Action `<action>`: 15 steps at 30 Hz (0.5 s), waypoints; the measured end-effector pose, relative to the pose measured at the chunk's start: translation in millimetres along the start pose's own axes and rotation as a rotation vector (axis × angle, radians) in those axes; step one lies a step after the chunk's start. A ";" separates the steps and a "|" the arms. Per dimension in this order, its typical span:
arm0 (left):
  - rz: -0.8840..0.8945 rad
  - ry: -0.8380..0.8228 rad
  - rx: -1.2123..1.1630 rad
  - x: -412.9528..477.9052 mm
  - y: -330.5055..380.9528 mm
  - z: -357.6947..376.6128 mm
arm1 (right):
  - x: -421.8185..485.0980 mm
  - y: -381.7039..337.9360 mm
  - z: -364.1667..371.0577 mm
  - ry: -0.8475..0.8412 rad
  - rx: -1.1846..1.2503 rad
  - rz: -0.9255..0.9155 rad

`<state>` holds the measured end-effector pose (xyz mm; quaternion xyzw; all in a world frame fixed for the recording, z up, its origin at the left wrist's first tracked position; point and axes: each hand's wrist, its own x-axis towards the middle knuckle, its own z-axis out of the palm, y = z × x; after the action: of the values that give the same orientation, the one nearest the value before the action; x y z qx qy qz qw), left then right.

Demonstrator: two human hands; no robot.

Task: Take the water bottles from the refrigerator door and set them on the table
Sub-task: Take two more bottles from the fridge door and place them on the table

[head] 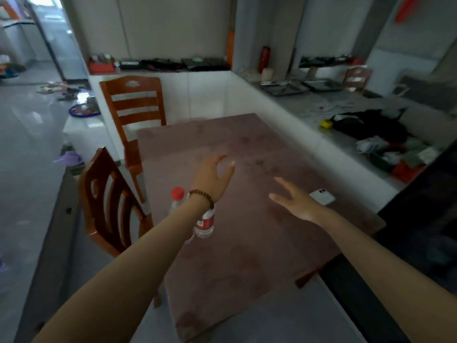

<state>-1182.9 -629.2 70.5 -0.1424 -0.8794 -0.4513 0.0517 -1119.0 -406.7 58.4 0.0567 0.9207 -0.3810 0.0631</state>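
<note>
Head view: two water bottles [203,222] are seen standing on the pink-covered table [247,256] near its left edge, partly masked by the left forearm. Both the left hand [212,175] and the right hand [295,203] are held above the tabletop, spread and empty. Should more bottles remain, they are best set upright beside these, clear of the edge and the phone [322,195]. No refrigerator is clearly made out; motion blur softens the labels.
</note>
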 end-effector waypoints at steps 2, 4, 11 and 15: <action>0.106 -0.158 0.217 2.1 13.7 17.4 | -40.0 16.9 -23.9 -0.003 -0.030 0.154; 0.210 -0.353 0.408 -5.7 27.1 35.5 | -89.2 35.3 -38.4 0.028 -0.071 0.304; 0.365 -1.144 0.771 -97.3 63.3 76.4 | -298.3 33.0 -17.8 0.084 -0.181 0.724; 0.624 -1.239 0.793 -172.3 105.7 80.6 | -410.9 -4.3 5.6 0.159 -0.241 0.864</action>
<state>-984.1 -540.8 67.7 -0.5778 -0.7627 0.0915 -0.2759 -714.2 -436.8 122.9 0.4571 0.8523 -0.2043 0.1514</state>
